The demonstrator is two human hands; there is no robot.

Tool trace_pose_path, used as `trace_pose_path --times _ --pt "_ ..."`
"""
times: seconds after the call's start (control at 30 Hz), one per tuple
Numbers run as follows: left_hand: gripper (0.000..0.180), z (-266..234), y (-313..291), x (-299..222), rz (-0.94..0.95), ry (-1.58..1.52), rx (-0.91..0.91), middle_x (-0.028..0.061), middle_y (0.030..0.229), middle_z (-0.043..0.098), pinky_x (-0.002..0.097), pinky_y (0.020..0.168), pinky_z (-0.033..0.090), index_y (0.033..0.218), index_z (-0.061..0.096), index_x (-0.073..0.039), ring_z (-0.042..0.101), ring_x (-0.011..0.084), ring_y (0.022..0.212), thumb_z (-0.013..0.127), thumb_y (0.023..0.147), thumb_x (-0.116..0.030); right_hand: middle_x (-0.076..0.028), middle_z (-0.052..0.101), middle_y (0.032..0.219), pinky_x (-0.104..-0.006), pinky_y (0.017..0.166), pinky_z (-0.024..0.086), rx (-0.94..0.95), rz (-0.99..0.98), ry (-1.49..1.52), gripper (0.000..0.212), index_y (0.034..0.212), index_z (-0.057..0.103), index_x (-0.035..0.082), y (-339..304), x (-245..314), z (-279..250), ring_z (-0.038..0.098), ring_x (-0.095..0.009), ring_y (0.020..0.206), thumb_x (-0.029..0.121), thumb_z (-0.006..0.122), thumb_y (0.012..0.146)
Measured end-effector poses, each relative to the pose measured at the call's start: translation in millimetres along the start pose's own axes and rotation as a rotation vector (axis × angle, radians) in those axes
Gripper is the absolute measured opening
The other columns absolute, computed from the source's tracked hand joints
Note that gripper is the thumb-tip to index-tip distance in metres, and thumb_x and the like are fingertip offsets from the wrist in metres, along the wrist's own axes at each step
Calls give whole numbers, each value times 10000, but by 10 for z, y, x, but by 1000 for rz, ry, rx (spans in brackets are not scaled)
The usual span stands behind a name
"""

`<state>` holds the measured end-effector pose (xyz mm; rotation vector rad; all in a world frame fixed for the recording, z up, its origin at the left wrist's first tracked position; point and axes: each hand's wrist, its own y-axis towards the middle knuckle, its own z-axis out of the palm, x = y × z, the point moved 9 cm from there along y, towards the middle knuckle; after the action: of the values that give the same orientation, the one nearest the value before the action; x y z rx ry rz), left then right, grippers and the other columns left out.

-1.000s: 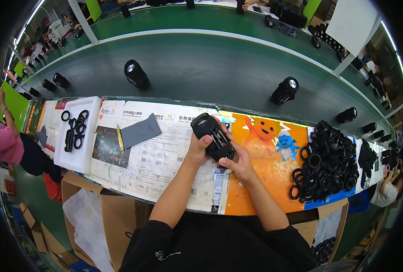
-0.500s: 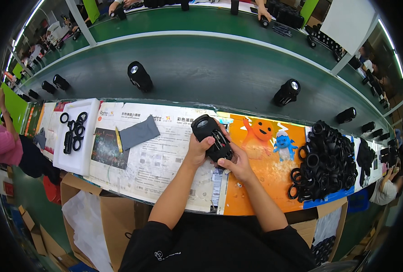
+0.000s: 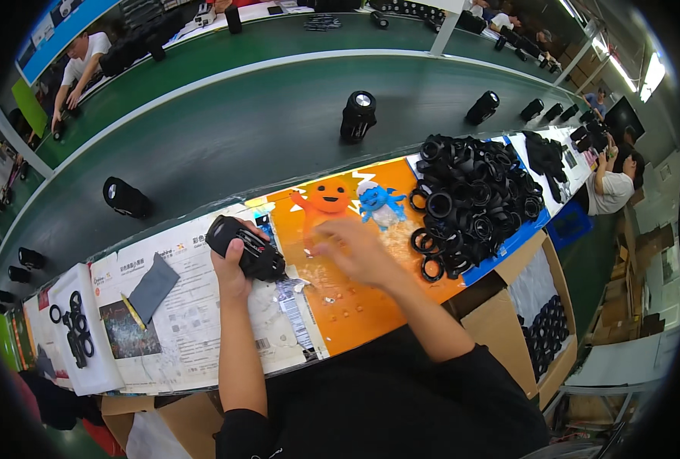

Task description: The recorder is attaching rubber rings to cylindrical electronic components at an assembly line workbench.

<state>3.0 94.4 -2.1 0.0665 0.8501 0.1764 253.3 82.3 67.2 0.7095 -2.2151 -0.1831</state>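
My left hand (image 3: 233,277) is wrapped round a black cylindrical speaker (image 3: 257,257), which it holds tilted above the bench. The thumb lies over the speaker's side, and the fingers behind it are mostly hidden. My right hand (image 3: 355,252) is off the speaker, over the orange printed sheet (image 3: 355,310), smeared by motion. Whether its fingers hold anything does not show. Farther right, a heap of black rings (image 3: 470,203) lies on a blue-edged sheet, with a few loose rings at its near left side.
Black speakers stand spaced along the green conveyor (image 3: 240,130) beyond the bench. On the left are a white foam tray (image 3: 99,371) with black rings, a grey cloth (image 3: 155,287) and a yellow pen (image 3: 133,312). A cardboard box (image 3: 500,333) stands below right. Co-workers sit around.
My right hand has let go of the speaker and moved right toward the ring heap. The left hand keeps the speaker. The whole view has turned to the right.
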Motion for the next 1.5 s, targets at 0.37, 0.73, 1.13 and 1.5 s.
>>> trace_pose_path --times 0.37,0.73,1.13,1.5 --pt "627 11 31 21 -29 125 -3 137 1131 718 409 895 653 1335 593 -49 771 291 1008 879 914 -414 -45 774 1165 -460 1113 454 -149 124 -817 221 1093 808 76 -473 -945 -1942 661 -286 1185 73 831 874" --pt "688 19 41 38 -110 79 16 156 1140 741 395 880 667 1360 616 4 777 287 1013 824 899 -462 -99 755 802 -308 680 586 -68 537 15 265 1158 724 -18 1 -897 -585 753 -151 728 181 824 1014" --pt "647 -37 -2 31 -137 81 -57 159 1142 742 378 818 680 1440 566 -8 792 269 934 797 973 -392 -178 614 1361 -392 908 614 206 315 29 363 1342 764 62 82 -444 -34 739 -257 962 162 839 1001" --pt "559 39 -60 12 -84 208 23 150 1193 756 393 886 662 1423 543 -27 784 243 996 836 995 -235 -134 611 1218 -392 948 576 276 149 -104 199 1139 822 10 236 -333 128 678 -298 1040 88 840 957"
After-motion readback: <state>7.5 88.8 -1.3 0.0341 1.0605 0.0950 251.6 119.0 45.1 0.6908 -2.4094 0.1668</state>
